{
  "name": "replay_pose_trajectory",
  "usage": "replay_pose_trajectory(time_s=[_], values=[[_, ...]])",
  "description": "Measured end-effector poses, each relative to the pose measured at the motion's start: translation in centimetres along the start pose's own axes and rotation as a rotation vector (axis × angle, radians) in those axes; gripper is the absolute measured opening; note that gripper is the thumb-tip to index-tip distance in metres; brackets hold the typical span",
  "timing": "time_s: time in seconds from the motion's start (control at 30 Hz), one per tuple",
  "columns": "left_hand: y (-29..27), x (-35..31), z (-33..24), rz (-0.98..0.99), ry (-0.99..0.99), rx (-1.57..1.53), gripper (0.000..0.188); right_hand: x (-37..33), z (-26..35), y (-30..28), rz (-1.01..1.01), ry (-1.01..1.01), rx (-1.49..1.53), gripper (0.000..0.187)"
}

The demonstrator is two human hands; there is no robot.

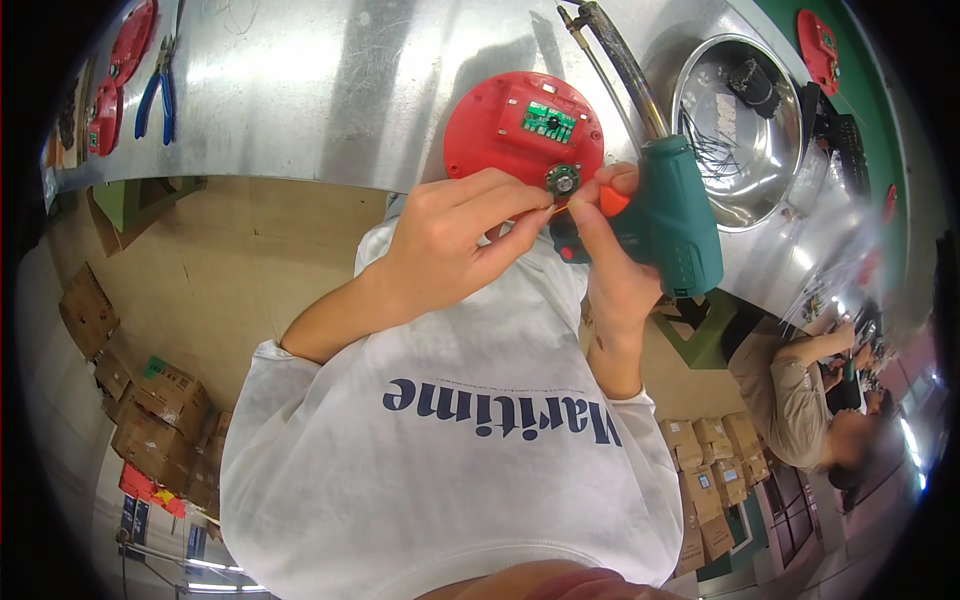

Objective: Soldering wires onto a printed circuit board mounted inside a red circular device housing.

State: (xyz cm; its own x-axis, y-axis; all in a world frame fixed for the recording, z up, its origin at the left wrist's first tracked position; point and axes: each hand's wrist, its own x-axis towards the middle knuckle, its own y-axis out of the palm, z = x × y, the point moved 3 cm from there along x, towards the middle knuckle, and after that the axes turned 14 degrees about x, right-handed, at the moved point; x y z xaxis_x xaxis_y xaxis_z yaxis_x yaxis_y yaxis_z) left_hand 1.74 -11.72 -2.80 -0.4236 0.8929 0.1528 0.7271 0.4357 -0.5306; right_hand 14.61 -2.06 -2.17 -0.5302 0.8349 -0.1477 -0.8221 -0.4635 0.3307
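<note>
My right hand (618, 255) is wrapped round the grip of a dark green soldering gun (682, 220), near its orange trigger (612, 201). The gun's long metal barrel points away toward the far edge of the view. Thumb and fingers of my left hand (455, 235) are pinched together on a thin orange-yellow wire (561, 210), whose other end meets my right thumb. Just beyond the fingertips lies a round red plastic housing (480, 135) on the metal table. It carries a green circuit board (548, 122) and a small round component (563, 180) at its near edge.
A shiny steel bowl (690, 85) at right holds dark wires and a black bundle. Blue-handled pliers (158, 100) and red housings (104, 115) lie far left on the metal table (290, 100). Cardboard boxes (160, 430) stand on the floor. A co-worker (790, 400) is at right.
</note>
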Motion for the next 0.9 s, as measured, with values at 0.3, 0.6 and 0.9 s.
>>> replay_pose_trajectory(time_s=[0.3,0.6,0.9], values=[[-0.2,0.5,-1.0,0.104,-0.082,-0.097,0.021,0.3,-0.7,-0.5,0.052,0.032,0.135,0.039],[0.3,0.4,-0.8,0.028,-0.008,-0.016,0.012,0.1,-0.8,-0.7,-0.065,0.164,0.242,0.034],[0.3,0.5,-1.4,0.070,-0.057,-0.028,0.011,0.1,-0.8,-0.4,-0.083,0.195,0.257,0.028]])
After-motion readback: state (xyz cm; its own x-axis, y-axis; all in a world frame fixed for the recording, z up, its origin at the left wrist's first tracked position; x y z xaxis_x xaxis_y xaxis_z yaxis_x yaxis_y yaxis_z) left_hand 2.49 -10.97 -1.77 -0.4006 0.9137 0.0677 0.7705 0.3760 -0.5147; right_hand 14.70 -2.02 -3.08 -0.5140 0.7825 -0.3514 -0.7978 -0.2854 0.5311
